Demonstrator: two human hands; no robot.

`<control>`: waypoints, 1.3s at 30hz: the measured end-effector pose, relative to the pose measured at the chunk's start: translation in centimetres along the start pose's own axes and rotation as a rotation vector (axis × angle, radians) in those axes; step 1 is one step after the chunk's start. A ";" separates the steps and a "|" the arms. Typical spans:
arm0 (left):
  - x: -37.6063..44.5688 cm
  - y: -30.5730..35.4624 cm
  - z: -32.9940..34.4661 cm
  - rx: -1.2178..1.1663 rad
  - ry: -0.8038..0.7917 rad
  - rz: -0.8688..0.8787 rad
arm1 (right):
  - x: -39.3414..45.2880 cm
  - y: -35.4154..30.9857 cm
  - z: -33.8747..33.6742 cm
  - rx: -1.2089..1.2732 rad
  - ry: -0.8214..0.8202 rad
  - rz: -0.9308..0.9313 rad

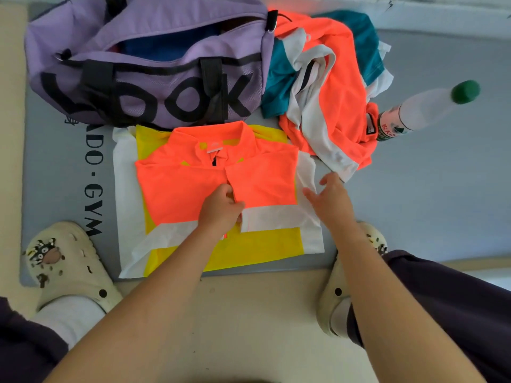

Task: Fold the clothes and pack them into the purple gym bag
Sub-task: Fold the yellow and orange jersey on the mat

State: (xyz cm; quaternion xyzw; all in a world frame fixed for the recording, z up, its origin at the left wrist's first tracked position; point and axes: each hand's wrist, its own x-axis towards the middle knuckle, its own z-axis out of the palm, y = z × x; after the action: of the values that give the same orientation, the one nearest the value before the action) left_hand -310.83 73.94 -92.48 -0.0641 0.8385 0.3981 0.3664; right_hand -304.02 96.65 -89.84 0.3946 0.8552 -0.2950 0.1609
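The shirt (215, 186) lay flat on the grey mat (414, 189), just in front of the purple bag (154, 59). The left hand (221, 208) pinched its folded edge; the right hand (331, 200) hovered beside it, fingers spread wide.

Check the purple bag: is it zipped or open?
Open. The bag's top gapes along the zipper line, and blue fabric shows inside through the gap.

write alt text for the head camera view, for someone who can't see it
A person's left hand pinches the folded orange, yellow and white shirt on a grey mat; the right hand hovers open. Behind: open purple gym bag, unfolded clothes, bottle.
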 end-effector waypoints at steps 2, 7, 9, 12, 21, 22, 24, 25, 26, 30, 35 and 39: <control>-0.2 -0.1 -0.1 -0.048 -0.018 0.023 | -2.1 1.8 1.3 0.016 -0.049 0.112; -1.2 0.0 -0.8 0.129 0.200 0.055 | -4.8 3.5 3.4 0.089 -0.010 0.319; -2.0 0.0 -0.8 0.321 0.298 0.206 | -4.8 3.6 3.6 0.135 -0.038 0.343; -2.9 -0.8 0.1 0.677 0.186 0.543 | -4.4 3.4 3.1 0.072 -0.049 0.240; -2.5 -2.8 0.3 0.913 -0.038 0.504 | -3.7 5.0 1.3 0.008 -0.323 0.155; -2.7 -2.4 0.3 0.927 -0.040 0.503 | -3.7 5.3 1.0 -0.006 -0.393 0.162; -3.2 -1.4 0.4 0.940 0.018 0.535 | -3.9 5.3 0.6 0.062 -0.480 0.190; -3.5 -0.9 0.8 0.879 0.076 0.566 | -4.0 5.0 0.5 0.119 -0.504 0.195; -3.9 -0.3 1.3 0.743 0.118 0.568 | -4.1 4.7 0.5 0.175 -0.526 0.188; -5.4 3.3 4.3 -0.064 -0.255 0.052 | -4.8 2.6 1.2 0.356 -0.644 0.066; -5.1 2.7 5.3 -0.251 -0.204 -0.071 | -5.7 0.0 3.1 0.406 -0.688 -0.054; -4.3 1.4 3.7 -0.235 -0.190 -0.059 | -4.6 -0.2 2.1 0.354 -0.864 0.013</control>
State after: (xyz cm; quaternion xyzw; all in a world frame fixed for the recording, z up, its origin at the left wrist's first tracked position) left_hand -306.18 76.76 -90.34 -0.0933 0.7454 0.4871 0.4454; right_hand -301.13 92.57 -89.01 0.2623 0.6437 -0.5728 0.4344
